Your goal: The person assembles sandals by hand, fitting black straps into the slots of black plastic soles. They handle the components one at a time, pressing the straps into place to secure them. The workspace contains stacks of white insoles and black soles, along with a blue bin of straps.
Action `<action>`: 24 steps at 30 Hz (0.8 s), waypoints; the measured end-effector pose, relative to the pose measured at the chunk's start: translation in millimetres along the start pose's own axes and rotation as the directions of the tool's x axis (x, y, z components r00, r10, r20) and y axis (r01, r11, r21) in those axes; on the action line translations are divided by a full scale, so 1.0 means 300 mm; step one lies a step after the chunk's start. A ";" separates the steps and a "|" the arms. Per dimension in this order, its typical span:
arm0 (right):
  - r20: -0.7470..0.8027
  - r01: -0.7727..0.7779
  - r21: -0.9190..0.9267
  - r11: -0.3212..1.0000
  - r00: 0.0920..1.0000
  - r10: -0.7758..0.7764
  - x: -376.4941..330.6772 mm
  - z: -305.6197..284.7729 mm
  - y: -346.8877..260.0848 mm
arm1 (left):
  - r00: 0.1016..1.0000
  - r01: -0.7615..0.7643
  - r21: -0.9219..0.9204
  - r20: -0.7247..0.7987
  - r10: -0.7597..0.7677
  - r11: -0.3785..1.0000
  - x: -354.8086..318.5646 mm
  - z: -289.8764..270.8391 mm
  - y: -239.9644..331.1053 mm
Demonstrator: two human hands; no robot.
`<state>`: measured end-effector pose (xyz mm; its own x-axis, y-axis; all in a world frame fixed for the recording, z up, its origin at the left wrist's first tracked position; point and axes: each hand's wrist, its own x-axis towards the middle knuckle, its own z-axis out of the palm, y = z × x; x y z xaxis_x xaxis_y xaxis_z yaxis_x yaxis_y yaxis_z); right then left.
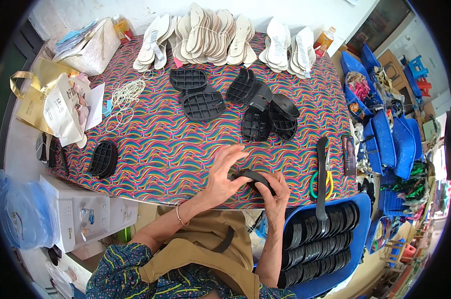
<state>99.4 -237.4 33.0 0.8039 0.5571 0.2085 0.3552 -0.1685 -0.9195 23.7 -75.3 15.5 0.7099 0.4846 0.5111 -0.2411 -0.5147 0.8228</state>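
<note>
My right hand (275,193) is closed around one end of a curved black shoe sole piece (258,178) above the table's near edge. At the piece's other end is my left hand (220,177). Its thumb lies against the piece while the upper fingers stretch up and away. The underside of the piece is hidden. Beyond my hands, several black soles with gridded undersides lie loosely grouped, among them a pair of gridded soles (204,103) and a dark sole (256,124). Another black gridded sole (103,159) rests at the left.
Bundled pale insoles (205,35) line the table's back. Tangled white cord (126,94) and bags (66,109) occupy the left. Scissors (329,182), a black strip (321,174) and a phone (349,154) lie right. A blue bin (362,234) below holds rows of black pieces.
</note>
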 end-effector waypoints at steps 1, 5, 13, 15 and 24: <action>-0.001 -0.004 -0.004 1.000 1.000 0.004 0.000 -0.003 0.002 | 1.000 -0.013 0.015 -0.012 0.013 1.000 0.002 0.005 0.000; -0.010 0.005 0.002 1.000 1.000 -0.005 -0.003 -0.003 0.010 | 0.979 -0.195 0.080 0.076 0.189 0.978 0.011 0.003 -0.025; -0.034 0.017 0.010 1.000 0.999 -0.016 -0.005 0.002 0.024 | 0.964 -0.264 0.205 0.101 0.248 0.943 0.017 0.011 -0.024; -0.048 0.020 0.004 1.000 0.999 -0.020 0.000 0.004 0.022 | 0.963 -0.266 0.202 0.103 0.250 0.942 0.022 0.012 -0.028; -0.081 -0.003 -0.020 1.000 0.997 0.001 -0.002 0.009 0.027 | 0.942 -0.336 0.255 0.091 0.323 0.907 0.029 0.021 -0.051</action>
<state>100.4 -237.1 24.6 0.8402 0.4892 0.2338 0.3624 -0.1859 -0.9133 37.9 -67.6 5.7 0.6508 0.2259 0.7248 -0.2885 -0.8095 0.5113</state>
